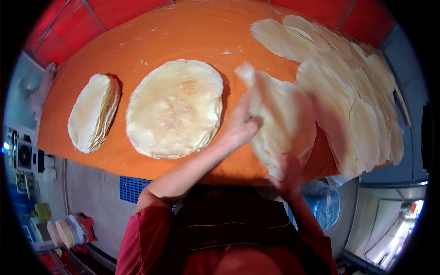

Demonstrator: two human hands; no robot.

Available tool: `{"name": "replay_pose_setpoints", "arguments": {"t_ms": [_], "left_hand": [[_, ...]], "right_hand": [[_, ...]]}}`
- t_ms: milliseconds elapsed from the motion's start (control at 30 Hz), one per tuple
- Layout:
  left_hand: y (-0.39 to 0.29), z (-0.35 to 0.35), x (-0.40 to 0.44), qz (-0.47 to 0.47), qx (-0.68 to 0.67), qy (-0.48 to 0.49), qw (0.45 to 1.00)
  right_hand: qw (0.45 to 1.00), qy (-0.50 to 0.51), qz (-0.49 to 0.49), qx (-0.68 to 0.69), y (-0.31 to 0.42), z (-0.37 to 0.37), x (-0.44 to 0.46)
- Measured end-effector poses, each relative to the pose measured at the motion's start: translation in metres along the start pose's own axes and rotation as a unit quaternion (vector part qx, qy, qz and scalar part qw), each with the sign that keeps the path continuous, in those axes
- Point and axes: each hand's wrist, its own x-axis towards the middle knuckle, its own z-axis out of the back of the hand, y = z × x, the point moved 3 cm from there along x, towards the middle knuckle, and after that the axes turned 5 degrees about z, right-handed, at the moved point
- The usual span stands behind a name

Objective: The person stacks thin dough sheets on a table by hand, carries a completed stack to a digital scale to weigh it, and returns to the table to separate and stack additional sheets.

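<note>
A thin round flatbread (284,114) is held up a little over the orange table, its far-left edge curling upward. My left hand (243,123) is closed on its left edge. At its near edge, my right hand (289,176) pinches the sheet and is smeared by motion. To the left of my left hand lies a tall round stack of flatbreads (176,110). Further left sits a stack of flatbreads folded in half (91,114). Many loose, overlapping flatbreads (362,105) spread over the right side, close beyond the held one.
The table has an orange cover (192,36) with white flakes on it. A blue plastic crate (133,189) is on the floor under the near edge. A blue bag-lined container (326,206) stands beside my right arm. Red panels (123,11) rise behind the table.
</note>
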Motion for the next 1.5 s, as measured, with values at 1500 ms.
{"name": "replay_pose_setpoints", "arguments": {"t_ms": [1500], "left_hand": [[0.089,0.284,-0.161,0.08,-0.202,-0.42,0.881]], "right_hand": [[0.652,0.145,-0.26,0.698,-0.041,-0.244,0.224]]}}
